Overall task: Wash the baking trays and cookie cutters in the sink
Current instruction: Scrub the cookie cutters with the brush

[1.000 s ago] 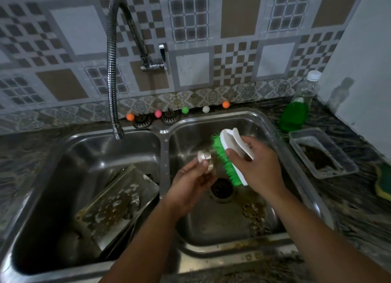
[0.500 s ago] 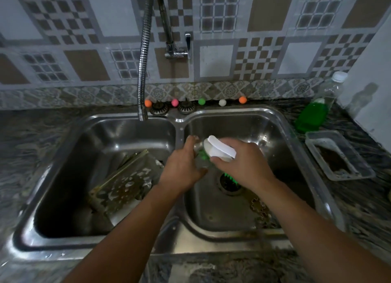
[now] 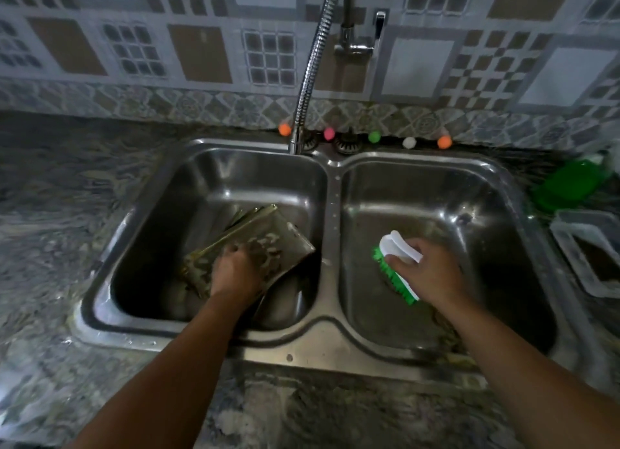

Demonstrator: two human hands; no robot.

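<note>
Dirty metal baking trays (image 3: pixel 280 244) lean stacked in the left basin of the double steel sink (image 3: pixel 330 343). My left hand (image 3: pixel 235 272) reaches down onto the top tray, palm down with its fingers bent against the tray's surface. Whether it holds the small cookie cutter is hidden. My right hand (image 3: pixel 431 271) hovers over the right basin, gripping a scrub brush (image 3: pixel 401 249) with a white handle and green bristles. A dim brownish shape (image 3: pixel 444 324) lies at the front of the right basin, too blurred to name.
A flexible spring faucet (image 3: pixel 312 69) hangs over the back of the left basin. Several coloured balls (image 3: pixel 374 136) line the sink's back rim. A green soap bottle (image 3: pixel 570 185) and a clear plastic container (image 3: pixel 590 257) stand on the dark stone counter at the right.
My left hand moved from the right basin, where it held a small metal cutter against the brush, into the left basin onto the trays. The brush hand dropped lower. The view shifted left.
</note>
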